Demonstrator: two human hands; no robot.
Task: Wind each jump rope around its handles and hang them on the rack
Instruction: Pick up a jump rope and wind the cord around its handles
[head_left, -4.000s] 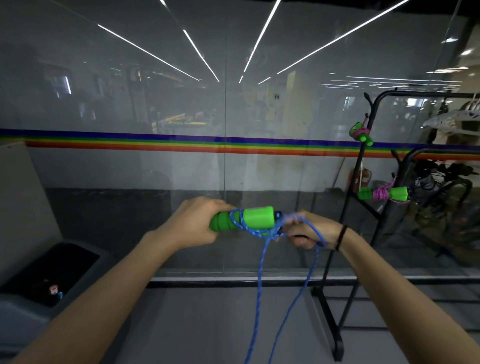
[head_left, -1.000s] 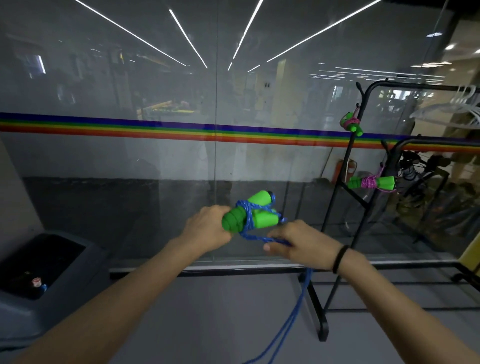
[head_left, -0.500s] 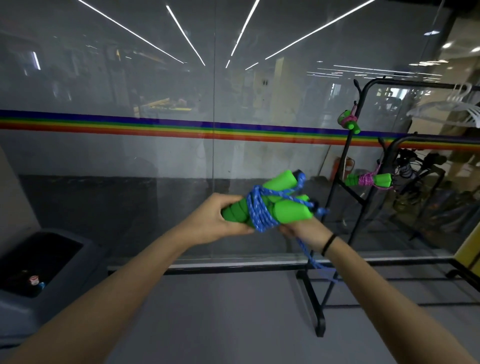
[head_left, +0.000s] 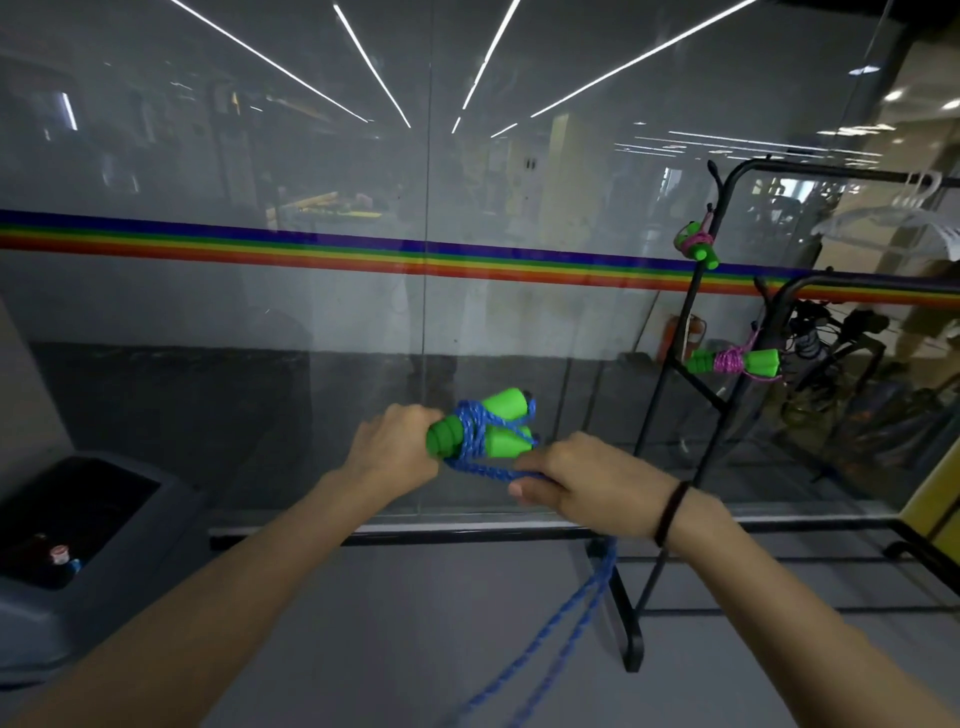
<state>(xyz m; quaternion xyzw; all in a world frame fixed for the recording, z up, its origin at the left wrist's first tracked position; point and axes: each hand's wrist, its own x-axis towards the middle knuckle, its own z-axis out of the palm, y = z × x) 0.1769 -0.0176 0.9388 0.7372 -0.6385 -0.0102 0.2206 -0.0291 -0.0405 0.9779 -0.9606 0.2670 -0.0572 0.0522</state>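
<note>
My left hand (head_left: 397, 446) grips the near ends of two green foam handles (head_left: 501, 422) held side by side at chest height. Several turns of blue rope (head_left: 470, 430) lie around their middle. My right hand (head_left: 576, 480), below and right of the handles, is closed on the doubled blue rope, which runs from the wraps through my fist and hangs to the floor (head_left: 566, 631). On the black rack (head_left: 727, 270) at the right hang two wound green-handled ropes with pink cord, one high (head_left: 698, 249), one lower (head_left: 735, 362).
A glass wall with a rainbow stripe (head_left: 311, 249) stands right in front of me. A dark grey bin (head_left: 78, 530) sits at the lower left. The rack's black foot (head_left: 626, 623) stretches along the floor near the hanging rope. White hangers (head_left: 904, 218) hang at the far right.
My right hand has come down from behind the handles to below them, drawing the blue rope under the bundle. The handles have tilted slightly flatter in my left hand.
</note>
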